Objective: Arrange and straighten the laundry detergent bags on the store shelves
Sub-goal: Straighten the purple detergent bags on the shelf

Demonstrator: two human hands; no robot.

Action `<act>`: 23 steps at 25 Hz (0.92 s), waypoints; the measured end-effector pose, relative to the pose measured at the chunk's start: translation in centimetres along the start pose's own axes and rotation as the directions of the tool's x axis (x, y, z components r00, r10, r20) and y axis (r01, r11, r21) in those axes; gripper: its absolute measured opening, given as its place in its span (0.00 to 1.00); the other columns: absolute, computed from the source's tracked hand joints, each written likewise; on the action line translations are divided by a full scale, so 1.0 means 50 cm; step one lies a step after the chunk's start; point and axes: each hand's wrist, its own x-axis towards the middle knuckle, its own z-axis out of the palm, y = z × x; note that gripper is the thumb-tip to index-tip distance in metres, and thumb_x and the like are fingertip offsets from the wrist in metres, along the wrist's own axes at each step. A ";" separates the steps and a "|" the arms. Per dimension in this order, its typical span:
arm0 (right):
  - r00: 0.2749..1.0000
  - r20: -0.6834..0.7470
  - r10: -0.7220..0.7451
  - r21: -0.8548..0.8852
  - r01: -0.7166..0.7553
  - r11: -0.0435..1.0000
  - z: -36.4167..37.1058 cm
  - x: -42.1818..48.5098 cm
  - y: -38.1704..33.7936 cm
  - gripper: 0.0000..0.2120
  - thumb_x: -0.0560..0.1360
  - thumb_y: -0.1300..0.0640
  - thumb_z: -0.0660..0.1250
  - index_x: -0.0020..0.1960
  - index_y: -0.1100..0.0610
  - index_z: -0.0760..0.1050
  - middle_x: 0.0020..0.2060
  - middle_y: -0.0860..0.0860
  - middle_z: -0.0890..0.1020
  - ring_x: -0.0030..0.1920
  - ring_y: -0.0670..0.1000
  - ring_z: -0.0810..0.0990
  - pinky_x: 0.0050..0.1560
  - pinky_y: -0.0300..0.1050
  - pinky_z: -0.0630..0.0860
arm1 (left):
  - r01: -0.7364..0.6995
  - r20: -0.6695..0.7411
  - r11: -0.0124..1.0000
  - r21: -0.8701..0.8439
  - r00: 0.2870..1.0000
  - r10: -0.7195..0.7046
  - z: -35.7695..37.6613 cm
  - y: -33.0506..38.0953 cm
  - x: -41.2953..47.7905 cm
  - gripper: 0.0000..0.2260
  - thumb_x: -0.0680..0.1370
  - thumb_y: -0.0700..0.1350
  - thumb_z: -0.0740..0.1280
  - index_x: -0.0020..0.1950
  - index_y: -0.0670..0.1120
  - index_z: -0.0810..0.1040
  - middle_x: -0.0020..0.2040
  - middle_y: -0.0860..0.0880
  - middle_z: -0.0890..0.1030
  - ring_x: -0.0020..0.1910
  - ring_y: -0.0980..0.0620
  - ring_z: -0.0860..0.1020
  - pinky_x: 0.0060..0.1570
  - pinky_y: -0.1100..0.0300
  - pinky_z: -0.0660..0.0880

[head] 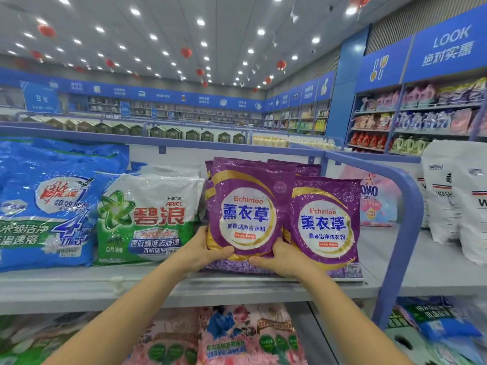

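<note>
A purple lavender detergent bag [249, 206] stands upright on the top shelf [158, 283], at the front of a stack of like bags. My left hand [204, 250] grips its lower left corner, thumb on the front. At the lower right corner my right hand [279, 256] holds it the same way. A second purple bag [325, 225] stands just to the right, partly behind the held one. To the left are a green and white Ariel bag [147, 217] and a large blue bag [47, 204].
A blue rail [405, 206] curves round the shelf's right end. White bags [456, 196] and a pink OMO bag [376, 201] stand beyond it. Pink floral bags [247, 335] fill the shelf below. Far shelves line the right wall.
</note>
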 end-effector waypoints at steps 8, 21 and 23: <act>0.998 -0.060 -0.010 0.092 0.015 0.996 0.027 -0.013 0.013 0.33 0.69 0.43 0.71 0.68 0.56 0.64 0.64 0.50 0.74 0.62 0.50 0.73 0.60 0.42 0.72 | 0.005 0.030 0.996 0.092 1.000 -0.007 -0.006 -0.007 -0.016 0.43 0.66 0.49 0.77 0.74 0.49 0.56 0.64 0.50 0.74 0.59 0.52 0.75 0.66 0.54 0.70; 0.839 -0.533 -0.111 0.144 0.220 0.965 0.039 -0.089 0.014 0.29 0.74 0.50 0.67 0.71 0.56 0.61 0.65 0.50 0.71 0.65 0.49 0.70 0.65 0.48 0.69 | -0.248 -0.326 0.847 0.470 0.843 0.428 0.058 0.026 -0.105 0.37 0.70 0.45 0.73 0.74 0.43 0.58 0.70 0.44 0.65 0.68 0.48 0.66 0.64 0.55 0.65; 0.832 -0.538 -0.134 0.137 0.243 0.960 0.036 -0.119 0.024 0.25 0.75 0.53 0.67 0.69 0.56 0.63 0.64 0.50 0.71 0.64 0.49 0.70 0.65 0.48 0.68 | -0.272 -0.333 0.819 0.505 0.815 0.475 0.088 0.031 -0.113 0.33 0.70 0.44 0.73 0.71 0.42 0.62 0.70 0.43 0.65 0.70 0.45 0.64 0.66 0.53 0.62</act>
